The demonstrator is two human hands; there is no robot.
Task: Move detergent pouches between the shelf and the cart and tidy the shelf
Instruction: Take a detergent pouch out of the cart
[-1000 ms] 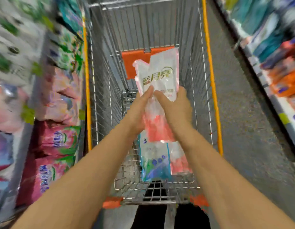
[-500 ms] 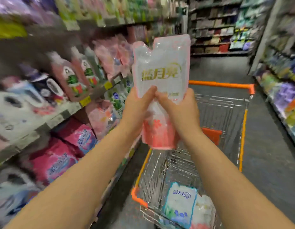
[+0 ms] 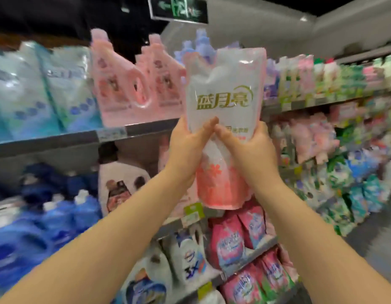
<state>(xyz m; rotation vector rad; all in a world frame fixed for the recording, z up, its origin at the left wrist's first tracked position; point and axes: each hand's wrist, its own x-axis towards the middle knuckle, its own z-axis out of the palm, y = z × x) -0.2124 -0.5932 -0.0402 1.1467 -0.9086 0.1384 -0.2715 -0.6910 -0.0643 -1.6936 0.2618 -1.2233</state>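
A white and pink detergent pouch (image 3: 224,102) with gold lettering stands upright in front of me, raised to the height of the upper shelf (image 3: 58,140). My left hand (image 3: 187,148) grips its left side around the middle. My right hand (image 3: 251,150) grips its right side, thumbs nearly touching on the front. The pouch hangs in the air in front of pink bottles (image 3: 124,84) on that shelf. The cart is out of view.
Pale blue pouches (image 3: 36,93) fill the upper shelf's left end. Blue jugs (image 3: 36,227) and a white and brown pouch (image 3: 122,183) sit one level down. Pink pouches (image 3: 238,240) and white bottles (image 3: 188,255) stand lower. More blurred goods stretch off to the right.
Both hands lifted the pouch out of the cart and up to the shelf. My view swung from the cart to the shelves on the left; the cart dropped out of sight.
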